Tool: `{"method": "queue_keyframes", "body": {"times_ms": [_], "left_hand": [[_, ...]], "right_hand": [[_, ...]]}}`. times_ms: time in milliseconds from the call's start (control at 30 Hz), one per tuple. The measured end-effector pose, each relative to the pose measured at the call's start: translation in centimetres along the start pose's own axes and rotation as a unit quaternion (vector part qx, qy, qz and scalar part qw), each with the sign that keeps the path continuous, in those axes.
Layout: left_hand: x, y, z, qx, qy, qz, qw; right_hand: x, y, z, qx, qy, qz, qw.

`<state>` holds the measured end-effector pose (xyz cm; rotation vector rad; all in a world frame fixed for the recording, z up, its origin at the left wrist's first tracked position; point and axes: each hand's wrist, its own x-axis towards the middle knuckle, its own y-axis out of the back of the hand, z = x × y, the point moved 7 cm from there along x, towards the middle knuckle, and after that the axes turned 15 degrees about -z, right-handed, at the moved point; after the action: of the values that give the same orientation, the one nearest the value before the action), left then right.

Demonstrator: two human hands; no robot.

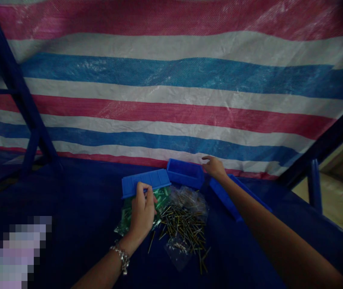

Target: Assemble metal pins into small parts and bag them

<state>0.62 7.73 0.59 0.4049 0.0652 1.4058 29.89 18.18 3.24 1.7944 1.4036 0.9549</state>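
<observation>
My left hand grips the near wall of a blue plastic bin that is tipped on its side, fingers curled over its edge. Under that hand lies a clear bag of green parts. My right hand reaches to the far right corner of a second blue bin, fingers bent and touching its rim. A third blue bin lies under my right forearm. A pile of thin brass-coloured pins lies loose on the dark blue cloth between my arms.
Clear plastic bags lie among the pins. A striped red, white and blue tarp hangs close behind. Blue metal frame bars rise at left and another bar at right. The dark blue cloth surface spreads around.
</observation>
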Motion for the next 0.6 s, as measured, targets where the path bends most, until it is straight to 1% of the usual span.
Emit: {"method": "queue_keyframes", "body": {"times_ms": [67,100,233,267,300,367,467,600], "left_hand": [[-0.1,-0.4,-0.2,0.002,0.006,-0.009,1.000],[-0.2,-0.6,-0.3,0.003,0.007,-0.012,1.000],[-0.2,-0.8,-0.3,0.006,0.004,-0.021,1.000],[-0.2,-0.9,-0.3,0.007,0.002,-0.023,1.000],[-0.2,-0.8,-0.2,0.012,-0.003,-0.024,1.000],[-0.2,-0.6,0.2,0.032,-0.015,-0.018,0.999],[-0.2,-0.1,0.6,0.057,-0.037,0.007,0.998],[-0.2,0.1,1.0,0.052,-0.067,0.016,0.996]], "right_hand": [[-1.2,0.2,-1.9,-0.016,0.031,0.019,0.999],[-2.0,0.0,-3.0,-0.021,0.054,0.016,0.998],[-5.6,-2.4,-8.1,-0.031,0.172,-0.061,0.983],[-6.5,-3.1,-9.2,-0.031,0.201,-0.081,0.976],[-7.6,-3.8,-10.6,-0.038,0.250,-0.106,0.962],[-9.3,-4.9,-12.3,-0.061,0.302,-0.127,0.943],[-10.6,-5.7,-13.7,-0.109,0.317,-0.131,0.933],[-11.0,-5.6,-14.4,-0.145,0.320,-0.109,0.930]]}}
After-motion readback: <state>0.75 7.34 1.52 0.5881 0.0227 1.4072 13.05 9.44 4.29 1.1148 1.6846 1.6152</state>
